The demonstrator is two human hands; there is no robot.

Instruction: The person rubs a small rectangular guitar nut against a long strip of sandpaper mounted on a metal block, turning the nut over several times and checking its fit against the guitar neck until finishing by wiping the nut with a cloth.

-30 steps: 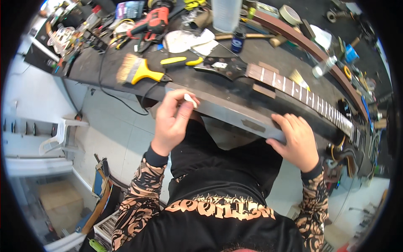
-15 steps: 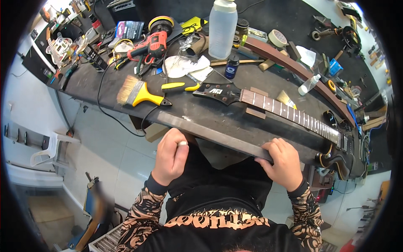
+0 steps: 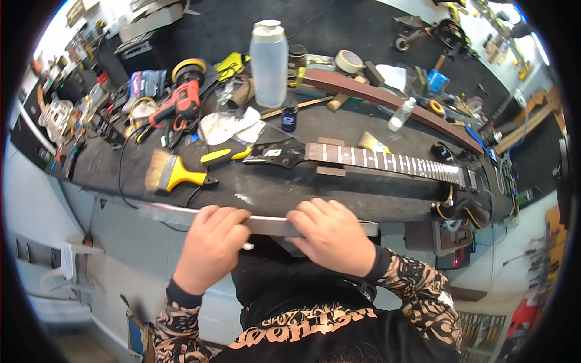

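Note:
Both of my hands grip a long, straight grey bar [image 3: 266, 225] along the bench's near edge, fingers curled over its far side. My left hand [image 3: 210, 248] is closed round it left of the middle. A small whitish bit shows by that hand's thumb side; I cannot make out what it is. Right of the middle, my right hand [image 3: 334, 235] is closed on the same bar. Beyond it lies an electric guitar, its dark headstock [image 3: 275, 153] to the left and its fretted neck [image 3: 387, 161] running right. Small brown blocks [image 3: 331, 171] sit beside the neck.
A wide paintbrush [image 3: 178, 173] and a yellow-handled tool [image 3: 218, 156] lie left of the headstock. Farther back are a red power sander [image 3: 183, 101], a translucent bottle [image 3: 269, 66], a small dark blue bottle [image 3: 289, 119] and a long reddish-brown beam [image 3: 387, 97].
My left hand, earlier a fist below the bar, has taken hold of it. The right hand has slid from its right end toward the middle. The view has shifted.

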